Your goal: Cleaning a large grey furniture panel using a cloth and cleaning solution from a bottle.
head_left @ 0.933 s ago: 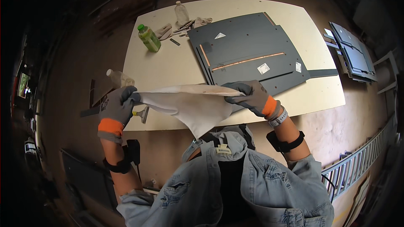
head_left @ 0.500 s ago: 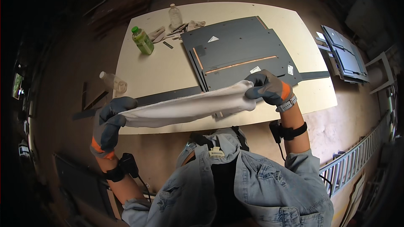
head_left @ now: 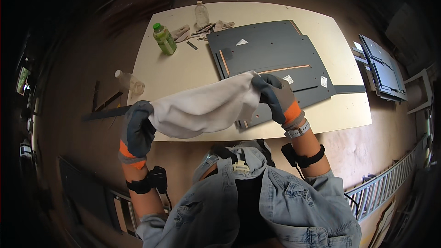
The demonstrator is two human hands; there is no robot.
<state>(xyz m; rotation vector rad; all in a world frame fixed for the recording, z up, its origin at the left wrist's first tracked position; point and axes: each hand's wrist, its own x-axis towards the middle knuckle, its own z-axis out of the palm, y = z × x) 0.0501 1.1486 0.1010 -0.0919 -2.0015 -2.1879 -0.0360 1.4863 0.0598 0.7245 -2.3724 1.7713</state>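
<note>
A soft, off-white fabric cloth (head_left: 204,108) is spread lengthwise between the grey-and-orange-gloved left hand (head_left: 138,128) and the matching right hand (head_left: 274,96), over the near part of the cream-coloured flat table (head_left: 183,69). Its right end sits farther off than its left; shallow folds cross it, and its near edge sags in a curve.

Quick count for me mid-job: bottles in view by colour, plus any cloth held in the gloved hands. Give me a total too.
Green bottle: 1
Clear bottles: 2
White cloth: 1
Total: 4
</note>
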